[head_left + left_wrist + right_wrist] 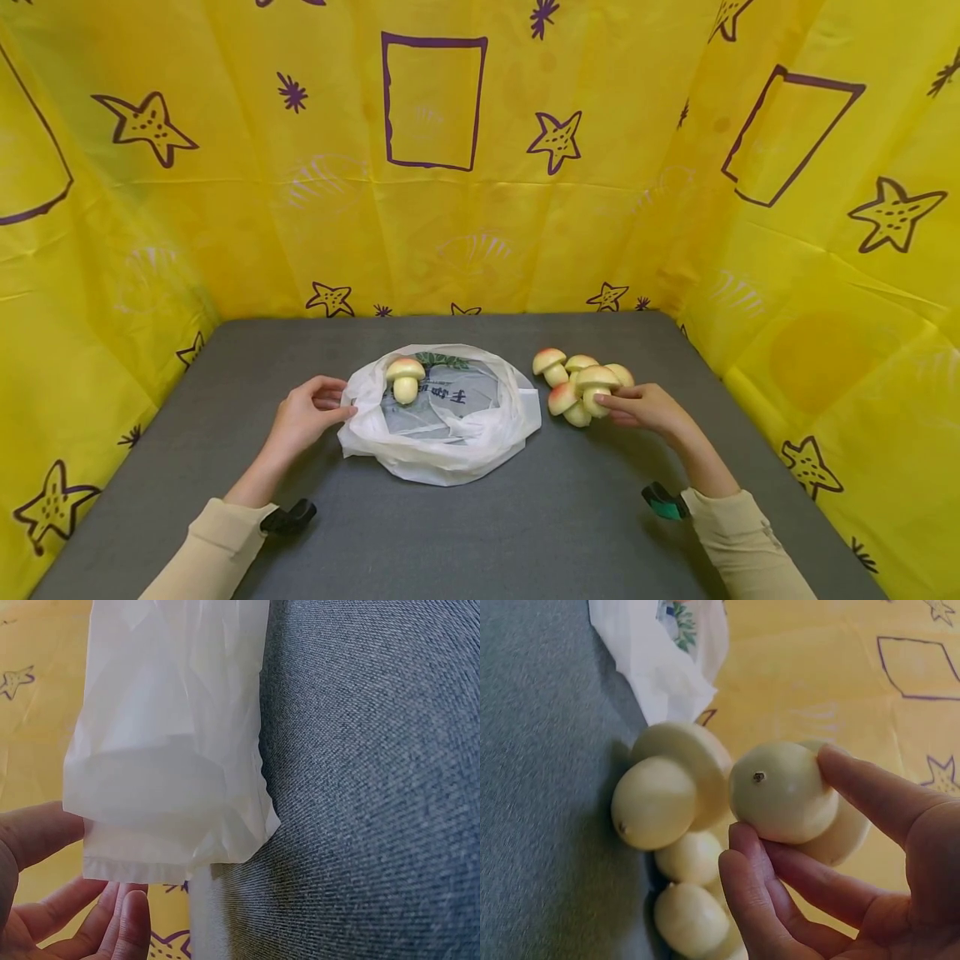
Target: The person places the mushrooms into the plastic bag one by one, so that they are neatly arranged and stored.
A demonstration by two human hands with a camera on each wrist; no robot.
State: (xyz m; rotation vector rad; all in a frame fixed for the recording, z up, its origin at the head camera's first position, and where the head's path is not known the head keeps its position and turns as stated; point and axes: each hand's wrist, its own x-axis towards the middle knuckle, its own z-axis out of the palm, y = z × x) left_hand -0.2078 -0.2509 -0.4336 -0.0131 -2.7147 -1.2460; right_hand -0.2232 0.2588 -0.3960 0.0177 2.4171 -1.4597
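Note:
A white plastic bag [442, 467] lies with its mouth open upward and its rim rolled outward. One toy mushroom [406, 390], with a pale stem and a yellowish cap, is inside at the left. My left hand [307, 417] grips the bag's left rim between thumb and fingers; the bag [172, 750] hides part of that grip in the left wrist view. To the right of the bag, my right hand [648, 408] pinches another mushroom [780, 791] by its stem, its cap mostly behind. This mushroom is just above a cluster of similar mushrooms [550, 365].
A dark grey cloth-covered table [480, 533] carries everything. Yellow curtains [450, 233] with purple starfish drawings enclose its back and sides. The mushroom cluster sits close to the bag's right side. A dark strap is on each wrist.

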